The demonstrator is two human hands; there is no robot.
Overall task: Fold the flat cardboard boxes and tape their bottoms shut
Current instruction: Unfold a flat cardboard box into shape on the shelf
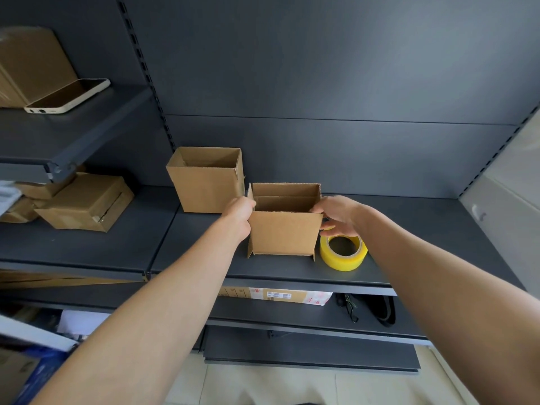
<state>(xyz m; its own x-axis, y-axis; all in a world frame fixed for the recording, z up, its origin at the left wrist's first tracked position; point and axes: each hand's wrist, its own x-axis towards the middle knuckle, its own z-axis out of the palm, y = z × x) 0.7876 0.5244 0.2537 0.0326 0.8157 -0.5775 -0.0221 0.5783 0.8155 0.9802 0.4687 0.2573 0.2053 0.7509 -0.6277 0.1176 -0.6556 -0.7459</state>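
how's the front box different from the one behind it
The front box has the left hand and right hand on its sides; the back box stands untouched. The front box shows flaps splayed at its base; the back box shows none. Both are brown cardboard, upright, open-topped.

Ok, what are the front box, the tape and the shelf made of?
Box: matte brown corrugated cardboard, fluting visible at the rim. Tape: glossy yellow film, probably plastic, on a cardboard-looking core. Shelf: likely painted metal, smooth dark grey.
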